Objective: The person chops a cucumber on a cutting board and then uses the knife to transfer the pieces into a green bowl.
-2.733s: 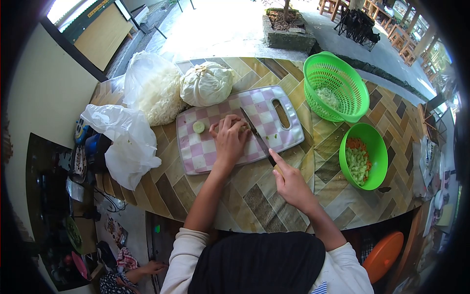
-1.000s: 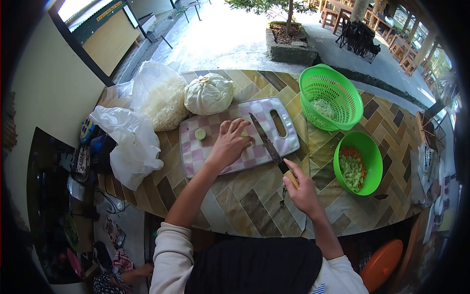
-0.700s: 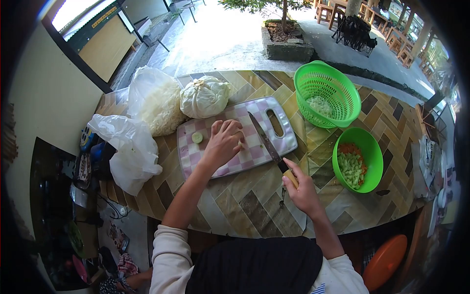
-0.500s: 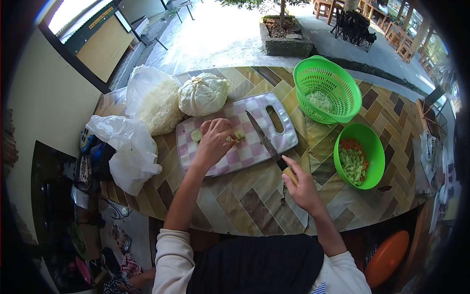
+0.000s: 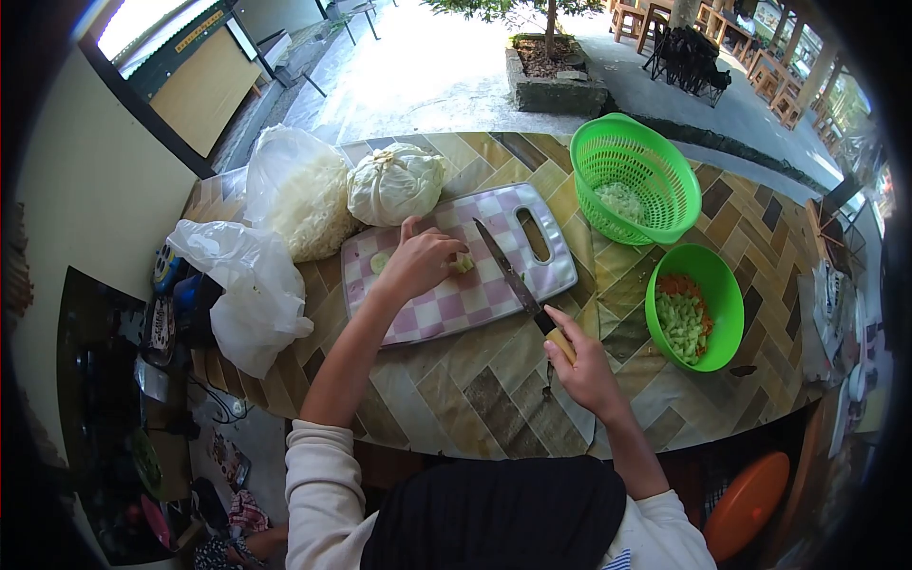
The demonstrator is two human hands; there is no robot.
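My right hand point(image 5: 581, 366) is wrapped round the handle of a knife point(image 5: 513, 277), whose blade points up and left over the pink-and-white checked cutting board point(image 5: 475, 304). Over the board's middle, my left hand point(image 5: 418, 262) has its fingers bent down beside small pale green pieces point(image 5: 463, 263). Whether its fingertips hold anything is hidden. A round pale slice point(image 5: 379, 262) lies on the board left of that hand. Behind the board sits a whole cabbage point(image 5: 394, 184).
Shredded white food fills a plastic bag point(image 5: 309, 214) at the left, near another crumpled bag point(image 5: 249, 304). At the right stand a green colander point(image 5: 655, 171) with pale shreds and a green bowl point(image 5: 727, 309) with chopped green and orange pieces.
My left hand has shifted slightly, with its wrist further right and its fingers off the round slice. My right hand still holds the knife in nearly the same place.
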